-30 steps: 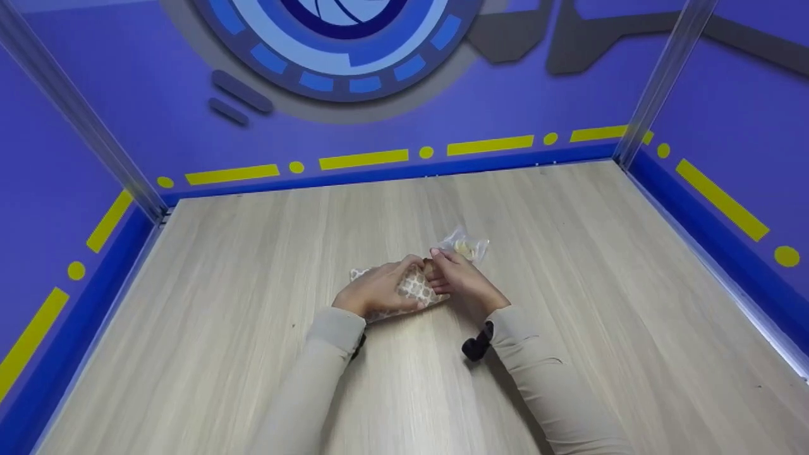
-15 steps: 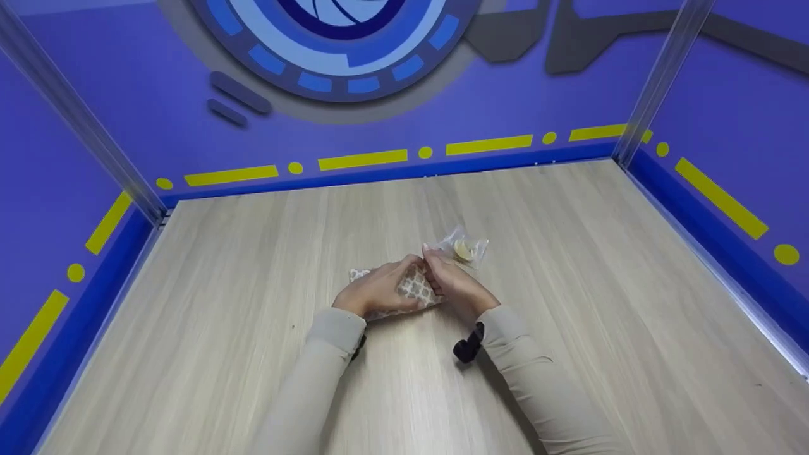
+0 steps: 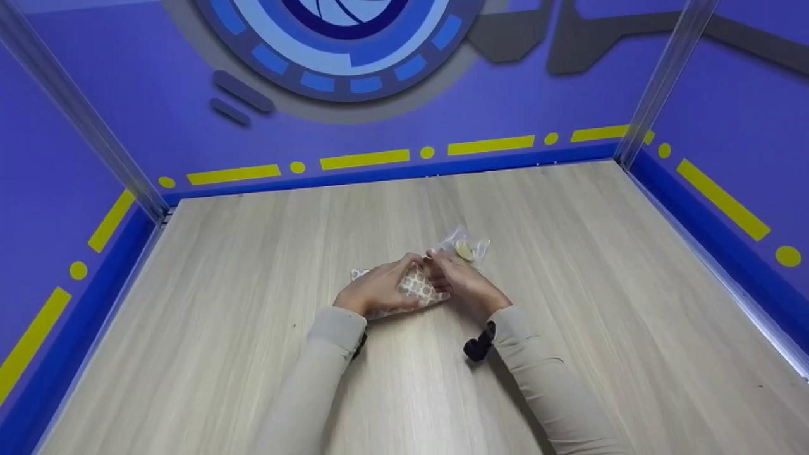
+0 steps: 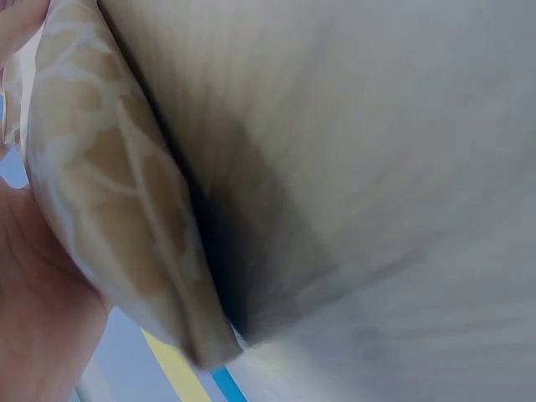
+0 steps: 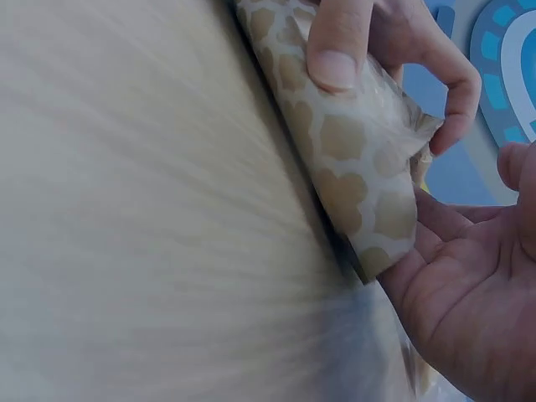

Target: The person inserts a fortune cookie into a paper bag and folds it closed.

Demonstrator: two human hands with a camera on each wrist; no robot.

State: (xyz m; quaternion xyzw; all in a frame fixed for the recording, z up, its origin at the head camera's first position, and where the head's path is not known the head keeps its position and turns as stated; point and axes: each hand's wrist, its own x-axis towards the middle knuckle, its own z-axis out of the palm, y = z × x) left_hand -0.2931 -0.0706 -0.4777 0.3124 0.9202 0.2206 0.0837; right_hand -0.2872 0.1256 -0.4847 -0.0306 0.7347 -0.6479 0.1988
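Note:
A soft pouch [image 3: 418, 285] with a brown-and-white lattice pattern stands on the table in the head view. My left hand [image 3: 379, 287] grips it from above, thumb on the near face and fingers over the far edge. At its right end is my right hand [image 3: 464, 281], palm turned toward it. In the right wrist view, the right hand [image 5: 469, 293] has its fingers extended against the pouch's [image 5: 343, 167] crinkled end, with the thumb apart; the fingertips are hidden behind it. Seen from the left wrist, the pouch [image 4: 109, 176] bulges and its lower edge meets the table.
A small clear plastic bag [image 3: 480, 248] with a pale yellow round item [image 3: 464, 250] inside lies just beyond my right hand. The wood-grain table [image 3: 253, 253] is bounded by purple-blue panels [image 3: 354, 142] at the back and both sides.
My right hand moved left against the pouch's end half a second ago, and is now slightly back to the right. The left hand keeps its grip in place.

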